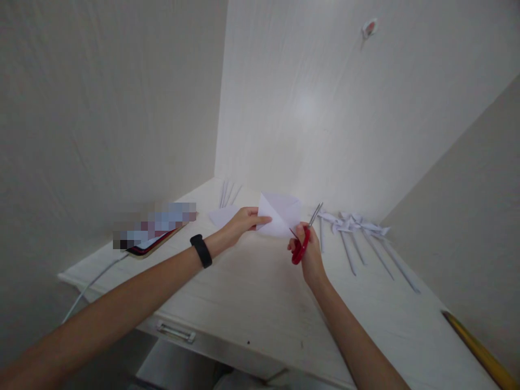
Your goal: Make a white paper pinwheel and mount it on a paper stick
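Head view, left hand pinching creased white paper, right hand curled round red-handled scissors.

Your white paper, squarish, diagonally creased, tilted toward you, held above the table near its back edge, your red-handled scissors just right of it, silvery blades nearly together, slanting up, tips toward the table's back edge

The scissors have red handles, the paper is plain white, the wristband black.
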Tool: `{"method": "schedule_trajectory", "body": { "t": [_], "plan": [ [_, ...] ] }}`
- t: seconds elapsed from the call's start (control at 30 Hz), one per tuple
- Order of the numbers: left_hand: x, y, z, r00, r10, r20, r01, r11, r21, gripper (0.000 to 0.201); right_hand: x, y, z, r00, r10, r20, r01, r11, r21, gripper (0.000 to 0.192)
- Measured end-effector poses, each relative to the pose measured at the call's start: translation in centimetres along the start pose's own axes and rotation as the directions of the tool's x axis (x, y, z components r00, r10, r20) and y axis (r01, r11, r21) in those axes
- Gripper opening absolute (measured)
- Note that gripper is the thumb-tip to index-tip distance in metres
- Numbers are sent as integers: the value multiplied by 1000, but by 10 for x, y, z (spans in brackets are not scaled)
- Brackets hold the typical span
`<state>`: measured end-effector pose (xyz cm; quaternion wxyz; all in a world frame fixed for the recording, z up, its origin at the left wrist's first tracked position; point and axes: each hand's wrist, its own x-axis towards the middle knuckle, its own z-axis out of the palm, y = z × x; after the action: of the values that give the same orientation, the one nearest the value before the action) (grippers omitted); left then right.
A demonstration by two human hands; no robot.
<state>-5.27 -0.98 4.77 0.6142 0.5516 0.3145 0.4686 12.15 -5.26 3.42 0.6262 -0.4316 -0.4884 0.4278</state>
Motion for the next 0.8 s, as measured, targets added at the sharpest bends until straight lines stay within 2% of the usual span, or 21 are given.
{"method": "schedule_trajectory", "body": {
  "t": [0.13, 0.23, 0.3, 0.5, 0.8],
  "plan": [
    [-5, 1, 6, 990, -70, 124, 70, 998, 8, 35, -3, -6, -1, 1000, 17, -13, -17, 999, -50, 38],
    [-5, 1, 7, 980, -76, 183, 71, 997, 36, 34, -5, -7, 1, 1000, -22, 15, 23, 999, -44, 39],
    [-5, 1, 6, 979, -70, 191, 58, 996, 71, 31, -5, -7, 2, 999, -34, 18, 35, 999, -28, 41],
    [-5, 3, 4, 969, -41, 243, 12, 993, 119, 26, -7, -13, 1, 998, 52, -26, -53, 997, -60, 32],
    [-10, 8, 8, 966, -73, 247, 64, 997, 47, 30, -9, -15, 1, 999, 45, 13, -44, 998, -41, 27]
  ]
}}
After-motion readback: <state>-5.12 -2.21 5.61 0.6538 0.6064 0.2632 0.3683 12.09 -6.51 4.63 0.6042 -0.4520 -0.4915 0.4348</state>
